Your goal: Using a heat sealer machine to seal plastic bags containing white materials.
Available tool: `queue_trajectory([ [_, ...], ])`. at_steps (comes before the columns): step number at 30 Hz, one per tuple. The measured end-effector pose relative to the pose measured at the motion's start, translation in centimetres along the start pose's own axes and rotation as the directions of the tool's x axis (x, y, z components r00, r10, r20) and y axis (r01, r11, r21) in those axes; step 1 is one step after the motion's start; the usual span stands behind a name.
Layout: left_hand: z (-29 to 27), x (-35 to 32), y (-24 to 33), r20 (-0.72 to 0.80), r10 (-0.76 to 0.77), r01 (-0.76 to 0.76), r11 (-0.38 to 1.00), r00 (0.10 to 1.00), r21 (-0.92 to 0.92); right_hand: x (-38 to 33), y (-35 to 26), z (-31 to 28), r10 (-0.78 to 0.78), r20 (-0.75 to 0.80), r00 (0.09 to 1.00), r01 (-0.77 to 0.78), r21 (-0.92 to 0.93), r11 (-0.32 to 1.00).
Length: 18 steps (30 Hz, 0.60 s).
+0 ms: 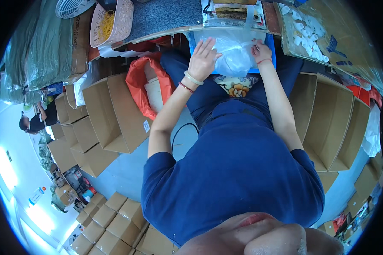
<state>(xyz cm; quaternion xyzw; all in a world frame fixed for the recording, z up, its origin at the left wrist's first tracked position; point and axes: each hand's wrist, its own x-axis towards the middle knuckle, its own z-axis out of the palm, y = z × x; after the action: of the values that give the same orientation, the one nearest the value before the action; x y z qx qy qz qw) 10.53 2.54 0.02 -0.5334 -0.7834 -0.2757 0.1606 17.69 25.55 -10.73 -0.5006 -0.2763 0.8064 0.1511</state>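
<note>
Plastic bag (pixel 234 53), clear and crumpled, lying in a blue tray (pixel 270 55) on the lap, just below the workbench edge (pixel 166 32). Left hand (pixel 203 57) spread flat, fingers together, pressing on the bag's left side. Right hand (pixel 261 51) curled, fingertips pinching the bag's upper right edge. Open cardboard boxes (pixel 110 114) on both sides, orange bag (pixel 142 85) near the left arm. Pink basket (pixel 123 19) on the bench.

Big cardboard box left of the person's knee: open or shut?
Open. The cardboard box has no lid or flaps over it, and its bare inner walls and bottom are in full view. Nothing shows inside it.
</note>
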Motion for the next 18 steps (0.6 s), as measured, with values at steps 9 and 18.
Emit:
queue_trajectory([
  [9,3.1,4.2,0.6,0.38,-0.299,0.482,0.594,0.875,-0.644,-10.8,-3.1,2.1,-0.59,0.747,0.306,0.95,-0.202,0.238],
  [18,1.4,3.8,1.1,0.388,0.064,0.003,0.985,0.919,-0.17,-9.9,-3.8,1.7,-0.348,0.731,0.587,0.809,-0.541,0.229],
])
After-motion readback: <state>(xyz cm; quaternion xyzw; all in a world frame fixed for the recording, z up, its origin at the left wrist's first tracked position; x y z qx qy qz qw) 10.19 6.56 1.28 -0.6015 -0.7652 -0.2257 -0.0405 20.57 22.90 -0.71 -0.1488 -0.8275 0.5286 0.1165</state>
